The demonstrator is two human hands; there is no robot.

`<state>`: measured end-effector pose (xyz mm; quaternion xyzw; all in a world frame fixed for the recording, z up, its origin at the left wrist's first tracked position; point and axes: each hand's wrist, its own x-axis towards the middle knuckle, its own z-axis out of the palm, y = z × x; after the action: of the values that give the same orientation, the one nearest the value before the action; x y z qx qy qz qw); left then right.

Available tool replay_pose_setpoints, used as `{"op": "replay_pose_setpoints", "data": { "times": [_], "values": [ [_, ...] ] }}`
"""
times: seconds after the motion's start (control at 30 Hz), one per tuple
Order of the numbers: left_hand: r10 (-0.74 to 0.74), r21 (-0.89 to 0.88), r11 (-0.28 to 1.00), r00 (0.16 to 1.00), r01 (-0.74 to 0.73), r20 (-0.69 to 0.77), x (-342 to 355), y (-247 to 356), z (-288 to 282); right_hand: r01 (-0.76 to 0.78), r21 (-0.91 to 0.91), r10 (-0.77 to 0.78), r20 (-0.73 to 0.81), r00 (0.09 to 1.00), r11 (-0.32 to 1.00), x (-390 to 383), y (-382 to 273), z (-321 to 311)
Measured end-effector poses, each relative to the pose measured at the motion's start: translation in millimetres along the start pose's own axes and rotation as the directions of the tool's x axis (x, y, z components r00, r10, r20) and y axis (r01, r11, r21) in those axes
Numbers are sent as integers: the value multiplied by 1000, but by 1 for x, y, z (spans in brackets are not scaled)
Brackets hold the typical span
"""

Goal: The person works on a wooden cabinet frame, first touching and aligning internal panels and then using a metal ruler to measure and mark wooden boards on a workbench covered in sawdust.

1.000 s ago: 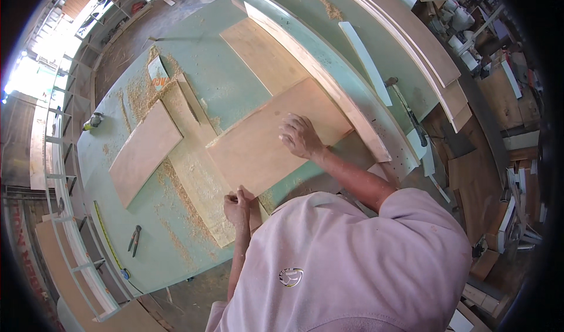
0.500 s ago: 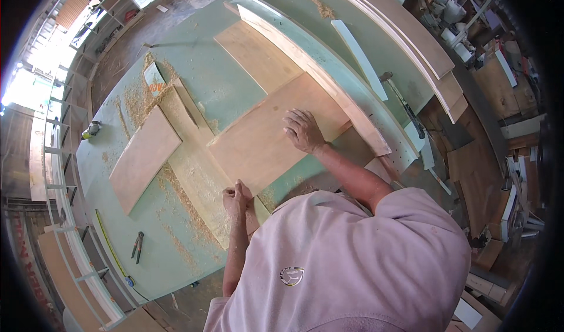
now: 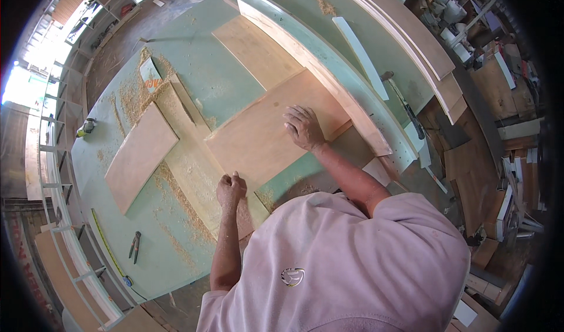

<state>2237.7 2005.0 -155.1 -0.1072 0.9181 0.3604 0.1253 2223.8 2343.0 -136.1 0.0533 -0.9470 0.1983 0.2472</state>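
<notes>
Bare L hand (image 3: 231,189) at corner, bare R hand (image 3: 304,131) atop smooth tan rectangular wooden panel (image 3: 258,141)

Far L on broad pale green tabletop (image 3: 194,56): small lime-and-grey object (image 3: 86,127), type unclear. Nearer, tape measure (image 3: 127,281) w/ blue case, yellow-green blade drawn out along table edge. Dark-jointed hand pliers (image 3: 136,238) lie R of tape, well apart from both hands.

Next, flat pinkish-tan wooden board (image 3: 142,159), its R corner over long pale wooden plank (image 3: 191,167). Loose yellowish wood shavings (image 3: 132,94) heaped nr plank's far end & scattered alongside. Narrow whitish strip w/ orange marking (image 3: 148,71) sits amid them.

L hand: fingers curled in, at panel's near-L corner; can't tell if it pinches the edge or just rests. Panel lies flat mid-table, slanting up to R, L end overlapping plank. Just beyond it, 2nd tan wooden panel (image 3: 258,53).

R hand: unclenched, palm down, fingers a bit apart, on panel's top face twd R end.

Past panel's R end, long pale timber strip (image 3: 317,65) runs diagonally, w/ long pale green board (image 3: 355,81) alongside. Farther R: thin pale blue strip (image 3: 361,59), dark-handled hammer (image 3: 413,118), then stacked long tan boards (image 3: 411,32) nr table's far-R edge.
</notes>
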Motion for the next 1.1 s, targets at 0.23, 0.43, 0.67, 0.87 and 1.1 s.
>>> {"op": "replay_pose_setpoints", "data": {
  "times": [0.23,0.43,0.67,0.87,1.1],
  "values": [
    [-53,73,996,994,46,96,-4,28,-19,-5,5,5,15,1000,1000,-1,-5,6],
    [-112,18,994,991,111,75,-3,21,-24,46,-28,-43,91,995,999,-31,-65,22],
    [-56,33,998,995,53,82,-4,16,-26,13,-125,-2,87,996,992,-34,-88,40],
    [-54,21,998,995,53,87,14,18,-27,16,-129,-8,67,998,992,-18,-84,53],
    [-41,49,998,998,38,55,34,23,-33,48,-110,-41,61,997,993,3,-84,65]
  ]
}}
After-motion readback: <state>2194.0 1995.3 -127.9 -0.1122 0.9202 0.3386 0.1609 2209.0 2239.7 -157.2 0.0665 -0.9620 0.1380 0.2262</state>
